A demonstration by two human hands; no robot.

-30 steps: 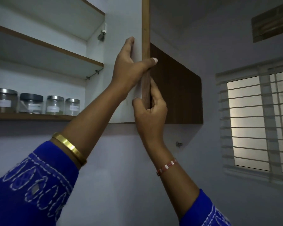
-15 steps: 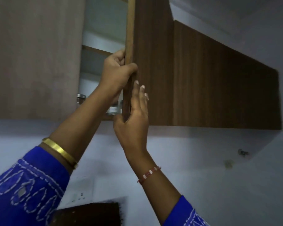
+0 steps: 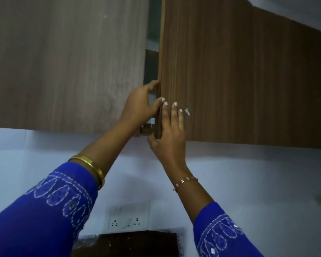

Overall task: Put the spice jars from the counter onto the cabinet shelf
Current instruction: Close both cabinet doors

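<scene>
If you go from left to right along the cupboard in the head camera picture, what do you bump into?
Left cabinet door → dark gap → left hand → right hand → right cabinet door.

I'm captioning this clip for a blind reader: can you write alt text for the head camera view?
Two hands grip the edge of a brown wooden cabinet door, which stands nearly shut: the left hand curls around the edge from inside the narrow gap, and the right hand lies flat on its front. Blue embroidered sleeves fill the foreground.
</scene>
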